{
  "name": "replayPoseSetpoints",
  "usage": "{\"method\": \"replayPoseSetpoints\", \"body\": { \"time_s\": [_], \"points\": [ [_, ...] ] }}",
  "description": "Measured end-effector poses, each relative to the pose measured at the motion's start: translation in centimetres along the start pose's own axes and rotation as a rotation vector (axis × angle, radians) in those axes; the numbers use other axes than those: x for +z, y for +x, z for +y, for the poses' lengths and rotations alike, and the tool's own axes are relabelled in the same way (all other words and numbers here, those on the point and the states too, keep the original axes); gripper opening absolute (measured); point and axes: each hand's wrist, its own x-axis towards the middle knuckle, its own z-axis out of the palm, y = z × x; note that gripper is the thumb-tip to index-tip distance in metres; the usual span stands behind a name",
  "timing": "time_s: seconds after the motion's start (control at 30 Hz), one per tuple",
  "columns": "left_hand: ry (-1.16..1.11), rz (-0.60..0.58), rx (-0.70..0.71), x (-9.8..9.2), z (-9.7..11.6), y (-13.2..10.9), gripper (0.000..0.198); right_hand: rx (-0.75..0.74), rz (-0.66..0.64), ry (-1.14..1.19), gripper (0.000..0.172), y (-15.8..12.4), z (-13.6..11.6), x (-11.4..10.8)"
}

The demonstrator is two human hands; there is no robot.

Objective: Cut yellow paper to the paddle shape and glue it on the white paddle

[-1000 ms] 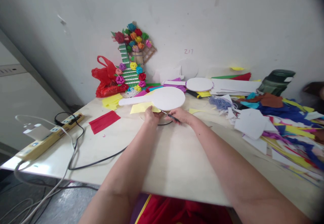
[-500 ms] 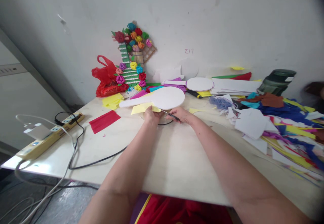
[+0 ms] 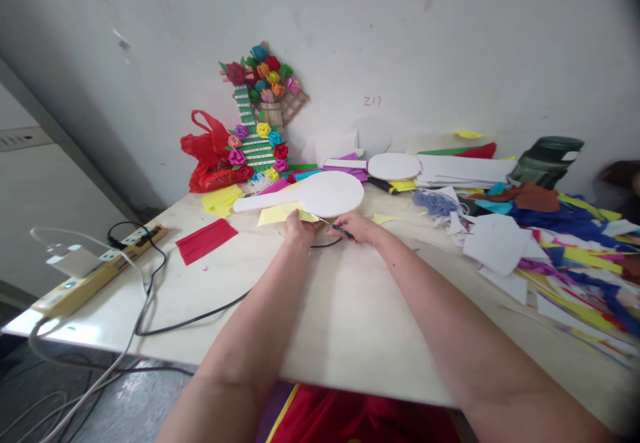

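Observation:
My left hand [image 3: 300, 228] is closed on a piece of yellow paper [image 3: 278, 214], holding it by its near edge. My right hand [image 3: 361, 227] is wrapped around a pair of scissors [image 3: 343, 231] with dark handles. Their thin blades point left and meet the right end of the yellow paper; how far they are spread is too small to make out. Just behind both hands is a white paddle-shaped piece [image 3: 331, 193], its round end to the right and its handle to the left. The yellow paper overlaps the area beneath its handle.
A red paper rectangle [image 3: 207, 240] and a power strip [image 3: 100, 271] with cables lie left on the table [image 3: 345, 323]. Behind stand a red plastic bag [image 3: 213, 153] and a flower ornament [image 3: 260, 143]. Paper scraps [image 3: 575, 256] and a dark green container [image 3: 547, 163] are right.

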Motion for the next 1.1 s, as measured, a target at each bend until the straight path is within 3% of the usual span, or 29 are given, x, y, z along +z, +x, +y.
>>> {"method": "replayPoseSetpoints", "body": {
  "time_s": [0.23, 1.1],
  "points": [
    [0.025, 0.000, 0.030, -0.16, -0.27, 0.20, 0.030, -0.062, -0.060, 0.006, 0.029, -0.21, 0.03, -0.18],
    [0.043, 0.037, 0.066, 0.28, -0.14, -0.52, 0.028, 0.014, 0.068, -0.203, 0.032, 0.63, 0.72, -0.07]
  ]
}}
